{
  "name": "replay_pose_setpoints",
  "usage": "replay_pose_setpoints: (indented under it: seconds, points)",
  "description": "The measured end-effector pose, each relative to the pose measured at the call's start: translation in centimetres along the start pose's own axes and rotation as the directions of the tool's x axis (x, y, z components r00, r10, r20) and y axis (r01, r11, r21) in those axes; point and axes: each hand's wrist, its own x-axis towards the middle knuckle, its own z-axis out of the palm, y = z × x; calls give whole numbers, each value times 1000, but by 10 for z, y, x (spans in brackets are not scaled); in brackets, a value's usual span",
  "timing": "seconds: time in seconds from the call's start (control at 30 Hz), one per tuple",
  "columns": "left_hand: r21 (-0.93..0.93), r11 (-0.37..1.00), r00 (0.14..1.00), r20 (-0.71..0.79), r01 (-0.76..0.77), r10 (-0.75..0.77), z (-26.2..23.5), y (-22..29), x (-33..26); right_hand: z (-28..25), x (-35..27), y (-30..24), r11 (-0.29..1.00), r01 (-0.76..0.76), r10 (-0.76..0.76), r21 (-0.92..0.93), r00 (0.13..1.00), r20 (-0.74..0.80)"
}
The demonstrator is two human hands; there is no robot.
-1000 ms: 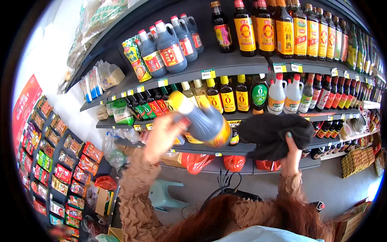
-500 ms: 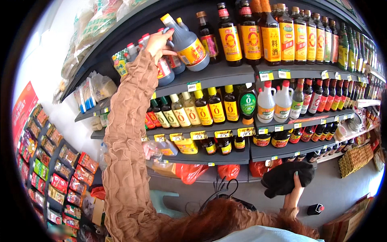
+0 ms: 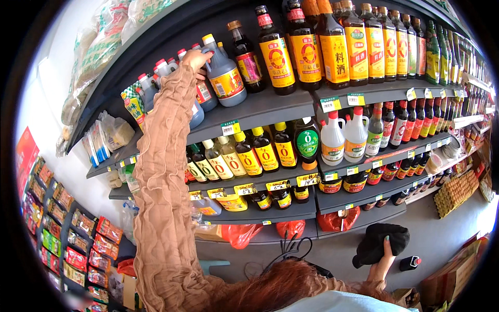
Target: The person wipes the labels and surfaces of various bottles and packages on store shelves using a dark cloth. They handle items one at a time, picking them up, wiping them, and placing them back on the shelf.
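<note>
My left hand (image 3: 196,60) reaches high up to the top shelf and grips the handle of a large dark jug (image 3: 224,73) with a yellow cap and an orange label. The jug stands upright on the shelf (image 3: 260,112) among similar jugs. A crinkled tan sleeve covers that arm. My right hand (image 3: 385,255) hangs low at the right and holds a black cloth (image 3: 379,242) above the floor.
Dark sauce bottles (image 3: 306,47) fill the top shelf to the right. White vinegar jugs (image 3: 343,136) and yellow-capped bottles (image 3: 249,153) stand on the shelf below. A snack rack (image 3: 57,229) is at the left. Red bags (image 3: 239,234) lie under the lowest shelf, a small dark bottle (image 3: 409,262) on the floor.
The jug went from chest height up to the top shelf and now stands on it, the left hand still on it. The right hand dropped low with the black cloth.
</note>
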Motion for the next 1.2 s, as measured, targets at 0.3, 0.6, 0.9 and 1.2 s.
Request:
replay_pose_setpoints:
  seconds: [0.3,0.6,0.9,1.2]
  points:
    - [142,732,605,-470,-667,643,68,65,-53,28,11,14,998,-33,26,54,993,116]
    - [-517,821,895,210,-241,394,146,62,-46,18,8,21,995,-54,52,83,998,29]
    - [-813,283,806,-335,-509,487,105,33,-117,20,-2,10,988,-61,26,144,973,229]
    - [-745,647,899,160,-160,408,121,-38,-293,134,-8,-2,995,-82,34,53,801,598]
